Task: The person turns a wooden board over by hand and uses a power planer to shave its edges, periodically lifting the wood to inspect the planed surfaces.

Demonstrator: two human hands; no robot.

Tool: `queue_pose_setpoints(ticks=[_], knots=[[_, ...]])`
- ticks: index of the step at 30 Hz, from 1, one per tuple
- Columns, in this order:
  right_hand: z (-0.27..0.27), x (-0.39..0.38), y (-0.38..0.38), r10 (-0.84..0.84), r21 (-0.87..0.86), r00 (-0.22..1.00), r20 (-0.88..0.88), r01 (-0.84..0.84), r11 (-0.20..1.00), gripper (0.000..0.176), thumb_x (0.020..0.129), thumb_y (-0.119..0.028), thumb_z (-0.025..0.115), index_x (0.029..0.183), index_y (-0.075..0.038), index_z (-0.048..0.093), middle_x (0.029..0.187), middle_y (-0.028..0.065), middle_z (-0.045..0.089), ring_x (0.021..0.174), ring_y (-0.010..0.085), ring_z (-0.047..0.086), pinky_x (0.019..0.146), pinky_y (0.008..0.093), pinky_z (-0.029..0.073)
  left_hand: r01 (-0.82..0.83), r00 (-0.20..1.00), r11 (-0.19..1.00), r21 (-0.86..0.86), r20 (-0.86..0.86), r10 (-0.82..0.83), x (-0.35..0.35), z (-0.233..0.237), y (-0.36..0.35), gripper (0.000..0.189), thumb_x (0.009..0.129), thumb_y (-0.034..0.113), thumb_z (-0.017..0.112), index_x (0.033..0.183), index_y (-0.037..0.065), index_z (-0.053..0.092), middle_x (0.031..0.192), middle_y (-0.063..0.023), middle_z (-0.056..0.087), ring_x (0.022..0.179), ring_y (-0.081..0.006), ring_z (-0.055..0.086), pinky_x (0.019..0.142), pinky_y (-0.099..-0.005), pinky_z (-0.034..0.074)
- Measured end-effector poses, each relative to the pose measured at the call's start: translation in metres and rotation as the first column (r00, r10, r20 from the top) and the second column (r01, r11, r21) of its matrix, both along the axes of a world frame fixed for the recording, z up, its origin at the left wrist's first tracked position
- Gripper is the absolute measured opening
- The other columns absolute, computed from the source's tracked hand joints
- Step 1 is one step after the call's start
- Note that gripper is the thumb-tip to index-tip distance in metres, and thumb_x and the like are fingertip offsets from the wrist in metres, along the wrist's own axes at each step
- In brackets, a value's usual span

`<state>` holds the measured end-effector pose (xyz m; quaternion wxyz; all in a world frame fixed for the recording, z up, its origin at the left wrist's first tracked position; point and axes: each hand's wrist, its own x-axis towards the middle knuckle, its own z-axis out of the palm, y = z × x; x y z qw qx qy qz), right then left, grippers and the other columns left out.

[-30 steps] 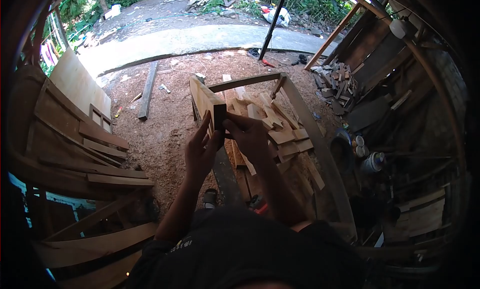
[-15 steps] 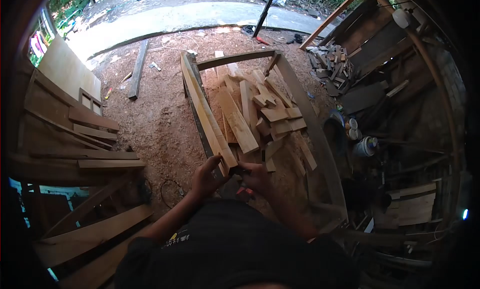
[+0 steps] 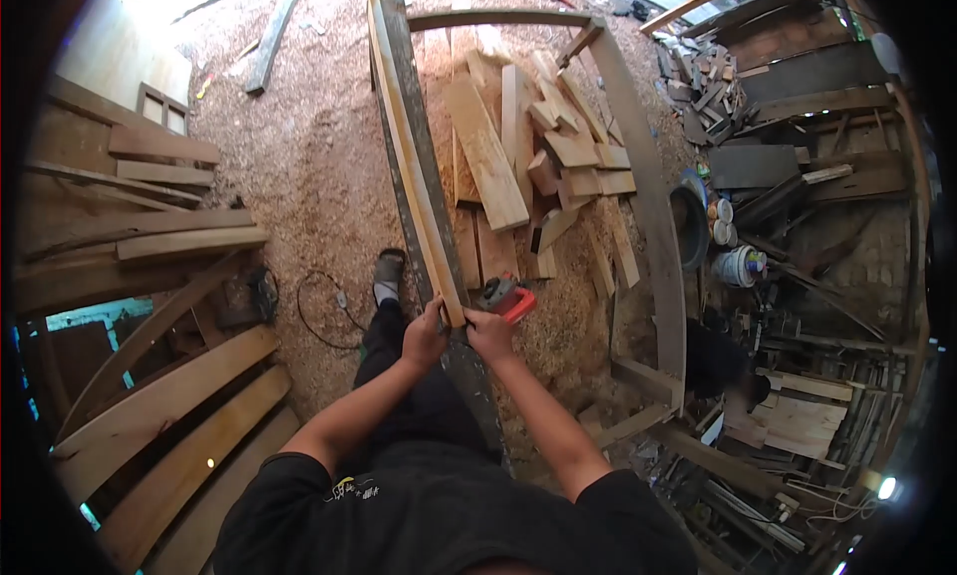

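Note:
A long, narrow pale wooden board (image 3: pixel 419 191) lies lengthwise along the dark beam (image 3: pixel 401 52) of a low timber frame. Its near end is between my two hands. On the left side of that end, my left hand (image 3: pixel 426 336) is closed with the thumb on top. My right hand (image 3: pixel 488 336) grips the right side, its fingers partly hidden. Just beyond my right hand sits a red and grey power tool (image 3: pixel 510 301), clear of my fingers.
Several cut planks (image 3: pixel 488 156) are heaped inside the frame. Sawdust covers the ground. Boards (image 3: pixel 169 416) lean at the left, near a black cable (image 3: pixel 309 301). Buckets (image 3: pixel 736 266) and scrap wood (image 3: pixel 703 87) stand at the right, beside what looks like a crouching person (image 3: pixel 713 361).
My view has tipped downward, so the frame and planks sit higher in it. The board looks narrower, turned more on its edge. Both hands stay at its near end; the red tool shows more fully.

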<state>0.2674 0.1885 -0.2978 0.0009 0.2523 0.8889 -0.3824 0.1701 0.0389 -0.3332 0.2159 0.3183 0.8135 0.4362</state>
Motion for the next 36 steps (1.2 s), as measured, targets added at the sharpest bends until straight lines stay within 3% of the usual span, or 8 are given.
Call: queue_pose_setpoints(ticks=[15,18,20,25,27,30,32,36], knots=[[-0.064,0.035,0.006,-0.187,0.205,0.957,-0.223,0.233,0.951,0.035,0.089,-0.011,0.072,0.123,-0.005,0.067,0.093,0.0213,0.071,0.086,0.0419,0.068,0.077,0.0462,0.055,-0.112,0.988,0.994,-0.009,-0.109,0.11,0.037,-0.102,-0.009,0.07,0.086,0.005,0.074,0.148,0.002,0.042,0.161,-0.0284,0.039,0.124,-0.0454,0.06,0.101,-0.0492,0.053],[-0.094,0.053,0.021,-0.569,0.531,0.731,-0.376,0.673,0.515,0.042,0.085,-0.019,0.081,0.12,-0.003,0.063,0.099,0.0173,0.067,0.089,0.0354,0.067,0.081,0.042,0.055,-0.131,0.991,0.983,-0.128,0.022,0.135,0.057,-0.151,-0.031,0.054,0.096,0.025,0.068,0.144,0.006,0.052,0.164,-0.0304,0.033,0.128,-0.0447,0.058,0.106,-0.0502,0.049],[-0.141,0.06,0.043,-0.853,0.055,0.515,0.085,0.853,0.52,0.053,0.082,-0.028,0.087,0.118,0.0,0.06,0.105,0.015,0.065,0.093,0.0285,0.066,0.084,0.0409,0.054,0.137,0.958,0.955,-0.264,0.282,-0.059,0.05,-0.126,-0.038,0.054,0.101,0.043,0.059,0.138,0.003,0.061,0.165,-0.0342,0.027,0.13,-0.044,0.058,0.112,-0.0462,0.044],[-0.155,0.052,0.091,-0.894,-0.518,0.341,0.291,0.842,0.153,0.04,0.084,-0.008,0.083,0.117,0.004,0.062,0.119,0.0213,0.07,0.101,0.0279,0.074,0.078,0.043,0.062,0.351,0.932,0.888,-0.296,0.018,-0.362,0.051,-0.102,-0.086,0.044,0.099,0.049,0.061,0.11,0.007,0.069,0.153,-0.0297,0.044,0.117,-0.0406,0.066,0.109,-0.0468,0.046],[-0.15,0.043,0.091,-0.905,-0.508,0.249,0.345,0.86,0.043,0.035,0.085,-0.005,0.08,0.115,0.003,0.064,0.116,0.0201,0.071,0.105,0.0285,0.073,0.08,0.045,0.062,0.382,0.892,0.897,-0.223,-0.164,-0.421,0.052,-0.092,-0.103,0.043,0.099,0.05,0.062,0.107,0.008,0.067,0.143,-0.0261,0.058,0.11,-0.0392,0.068,0.104,-0.0511,0.049],[-0.217,0.064,0.101,-0.894,-0.605,0.225,0.388,0.794,-0.062,0.009,0.092,-0.012,0.071,0.094,-0.004,0.066,0.098,0.0102,0.072,0.093,0.0274,0.072,0.079,0.0449,0.061,0.528,0.849,0.809,-0.257,0.151,-0.506,0.046,-0.071,-0.122,0.041,0.097,0.048,0.067,0.105,0.007,0.066,0.107,-0.0194,0.071,0.095,-0.0396,0.069,0.089,-0.0525,0.053],[-0.214,0.062,0.102,-0.686,-0.72,0.329,0.649,0.558,-0.414,0.018,0.1,-0.021,0.061,0.083,-0.015,0.057,0.082,0.0015,0.061,0.072,0.0185,0.061,0.074,0.0423,0.059,0.488,0.864,0.854,-0.181,0.237,-0.444,0.046,-0.065,-0.137,0.035,0.095,0.039,0.073,0.099,0.005,0.063,0.079,-0.0158,0.062,0.082,-0.0371,0.065,0.076,-0.0487,0.053],[-0.165,0.055,0.089,-0.705,-0.728,0.34,0.622,0.583,-0.361,0.026,0.098,-0.035,0.062,0.081,-0.022,0.046,0.067,-0.0046,0.045,0.054,0.0144,0.044,0.062,0.0372,0.05,0.47,0.877,0.864,-0.179,0.205,-0.435,0.027,-0.052,-0.169,0.03,0.092,0.033,0.078,0.096,0.006,0.065,0.078,-0.0155,0.061,0.076,-0.0362,0.064,0.07,-0.047,0.051]])
